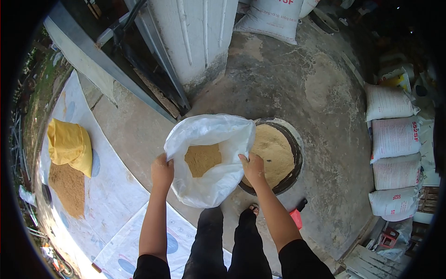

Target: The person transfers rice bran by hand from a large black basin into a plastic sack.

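Note:
A white plastic sack (pixel 204 194) stands in front of me with its mouth held wide. Inside it lies a tan, powdery or grainy material (pixel 203 160). My left hand (pixel 162 168) grips the left side of the rim, fingers closed on the plastic. On the opposite side my right hand (pixel 253 166) pinches the rim. Just right of the sack, partly behind my right hand and forearm, sits a round dark tub (pixel 298 160) filled with paler tan meal (pixel 274 149). The lower part of the sack is hidden.
At left, a yellow sack (pixel 69 145) lies beside a brown grain pile (pixel 68 188) on a pale sheet (pixel 111 204). Filled white sacks (pixel 395 139) line the right side; another sack (pixel 272 21) stands at the back. A red object (pixel 296 218) with a black end rests near my foot.

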Demonstrator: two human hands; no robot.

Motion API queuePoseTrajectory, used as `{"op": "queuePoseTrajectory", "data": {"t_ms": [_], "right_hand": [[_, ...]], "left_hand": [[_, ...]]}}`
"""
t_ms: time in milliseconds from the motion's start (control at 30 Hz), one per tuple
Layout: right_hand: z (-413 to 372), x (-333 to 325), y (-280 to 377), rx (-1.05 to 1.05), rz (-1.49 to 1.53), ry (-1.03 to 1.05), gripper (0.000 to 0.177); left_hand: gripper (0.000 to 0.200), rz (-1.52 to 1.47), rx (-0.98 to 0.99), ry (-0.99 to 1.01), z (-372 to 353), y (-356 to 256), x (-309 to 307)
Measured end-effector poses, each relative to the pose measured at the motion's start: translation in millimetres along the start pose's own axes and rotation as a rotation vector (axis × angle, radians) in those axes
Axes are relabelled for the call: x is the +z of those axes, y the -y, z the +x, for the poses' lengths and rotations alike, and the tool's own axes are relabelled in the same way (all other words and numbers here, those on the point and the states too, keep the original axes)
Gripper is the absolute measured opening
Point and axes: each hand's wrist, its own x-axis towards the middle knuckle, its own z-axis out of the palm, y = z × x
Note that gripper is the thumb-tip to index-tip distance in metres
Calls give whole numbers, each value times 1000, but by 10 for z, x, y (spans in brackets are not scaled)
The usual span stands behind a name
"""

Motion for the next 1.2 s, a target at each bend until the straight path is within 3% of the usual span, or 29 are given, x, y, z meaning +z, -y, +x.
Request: {"op": "queuePoseTrajectory", "data": {"t_ms": [167,300,467,567,600,633,667,700,767,800,867,933,967,1100,1200], "right_hand": [[124,162,-396,-77,-144,-92,28],[9,30,-748,0,-158,-62,29],[-199,-25,-973,44,-180,-7,36],[-210,-159,-757,191,-50,104,37],[-230,-183,-709,193,-48,105,37],[-241,-205,-662,92,-120,-24,40],[-242,-234,-602,-13,-193,-153,46],[-238,-316,-480,-17,-194,-151,46],[-234,-481,-188,-340,-355,-219,57],[-224,-466,-85,-345,-354,-214,57],[-175,-326,128,-716,-269,26,61],[-73,-90,334,-824,-338,152,66],[-12,23,433,-920,-411,271,73],[352,427,750,-876,-629,474,83],[647,738,898,-735,-742,477,90]], "left_hand": [[15,184,-53,-55,46,-128,126],[17,255,-72,-130,71,166,-28],[18,307,-74,-18,50,183,-99],[31,355,15,-57,-138,-114,-197],[43,345,6,-111,-239,-240,-254],[57,332,-4,-167,-332,-330,-296],[57,331,-6,-168,-418,-380,-321],[66,322,-62,-154,-517,-404,-340],[76,274,-169,-132,-702,-266,-328],[76,274,-176,-134,-781,-168,-284],[70,55,-442,114,-918,39,-160],[56,-244,-412,200,-954,189,25],[39,-216,-362,176,-962,128,72],[24,-319,-298,47,-942,596,556],[23,-350,-255,231,-878,458,430]]}}
